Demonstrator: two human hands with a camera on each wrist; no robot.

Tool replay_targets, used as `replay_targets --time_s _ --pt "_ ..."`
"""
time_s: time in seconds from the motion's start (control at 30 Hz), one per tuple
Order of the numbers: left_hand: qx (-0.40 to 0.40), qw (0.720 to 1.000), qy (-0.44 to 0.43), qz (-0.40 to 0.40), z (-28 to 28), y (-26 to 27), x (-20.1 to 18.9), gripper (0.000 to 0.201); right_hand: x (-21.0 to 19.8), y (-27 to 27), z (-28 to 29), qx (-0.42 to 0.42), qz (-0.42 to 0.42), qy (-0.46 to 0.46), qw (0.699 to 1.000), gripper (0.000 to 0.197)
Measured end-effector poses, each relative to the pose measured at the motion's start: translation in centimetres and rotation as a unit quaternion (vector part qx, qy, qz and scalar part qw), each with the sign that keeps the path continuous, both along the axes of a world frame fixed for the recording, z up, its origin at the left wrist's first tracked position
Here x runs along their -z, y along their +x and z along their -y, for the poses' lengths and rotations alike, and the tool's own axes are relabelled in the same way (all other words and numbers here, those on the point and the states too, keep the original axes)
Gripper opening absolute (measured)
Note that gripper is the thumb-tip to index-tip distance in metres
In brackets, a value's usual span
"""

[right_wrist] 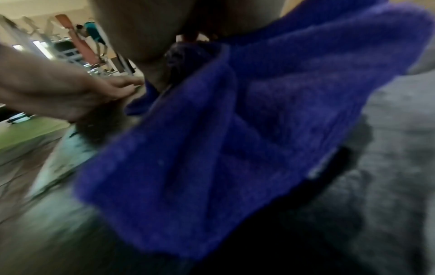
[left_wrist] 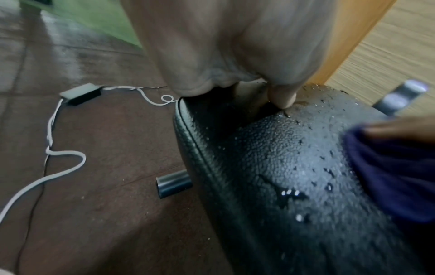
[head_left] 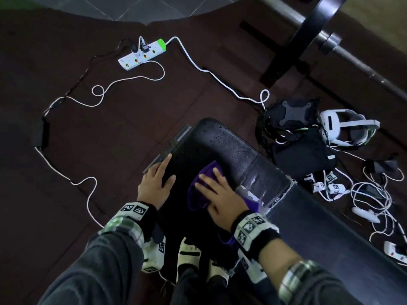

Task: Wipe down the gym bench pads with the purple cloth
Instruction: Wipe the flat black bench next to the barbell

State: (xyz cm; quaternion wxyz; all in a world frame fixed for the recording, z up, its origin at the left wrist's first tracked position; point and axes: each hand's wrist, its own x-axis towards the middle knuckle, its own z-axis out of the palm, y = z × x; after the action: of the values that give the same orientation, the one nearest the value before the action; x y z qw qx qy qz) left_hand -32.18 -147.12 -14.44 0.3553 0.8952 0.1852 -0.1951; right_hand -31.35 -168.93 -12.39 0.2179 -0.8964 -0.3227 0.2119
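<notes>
Lying bunched on top of the black textured vinyl gym bench pad [head_left: 222, 148], the soft purple terry cloth [head_left: 199, 192] sits near the middle of the seat section, just ahead of the seam that divides it from the longer back pad [head_left: 330, 234]. The right hand [head_left: 218, 194] lies flat on the cloth with fingers straight and spread, pressing it down onto the pad rather than gripping it; folds of the cloth stick out past the fingertips and beside the wrist. The right wrist view is blurred and mostly filled with purple fabric [right_wrist: 247, 130]. The left hand [head_left: 157, 183] rests on the left edge of the same pad, just beside the cloth but apart from it, its fingers extended along the rim and its thumb laid on the top surface, holding nothing. From the left wrist view, small water droplets [left_wrist: 327, 186] bead on the pad's grained surface [left_wrist: 270, 167], and a short metal tube end [left_wrist: 174, 183] juts out beneath the pad's side. On the dark brown floor [head_left: 132, 117] lie a white power strip with a green end [head_left: 142, 54], looping white cables [head_left: 123, 82], a black adapter brick [head_left: 40, 134], and, to the right of the bench, a white headset [head_left: 348, 126] with black pouches [head_left: 302, 154]. A barbell with a black plate [head_left: 317, 20] crosses the upper right corner.
</notes>
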Motion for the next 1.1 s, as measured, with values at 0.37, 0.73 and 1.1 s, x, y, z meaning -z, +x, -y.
replay_targets --time_s 0.37,0.73,1.1 --pt "0.057 0.986 0.147 0.056 15.1 -5.3 -3.9 0.087 -1.4 3.2 8.6 0.224 0.000 -0.105 0.969 0.056" --pt "-0.027 0.984 0.172 0.039 20.7 -10.0 -1.8 0.075 0.8 3.4 10.3 0.128 -0.034 -0.196 0.972 0.077" --pt "-0.156 0.958 0.230 0.077 10.2 -3.0 0.4 0.068 1.5 2.9 10.7 0.144 0.004 -0.161 0.976 0.073"
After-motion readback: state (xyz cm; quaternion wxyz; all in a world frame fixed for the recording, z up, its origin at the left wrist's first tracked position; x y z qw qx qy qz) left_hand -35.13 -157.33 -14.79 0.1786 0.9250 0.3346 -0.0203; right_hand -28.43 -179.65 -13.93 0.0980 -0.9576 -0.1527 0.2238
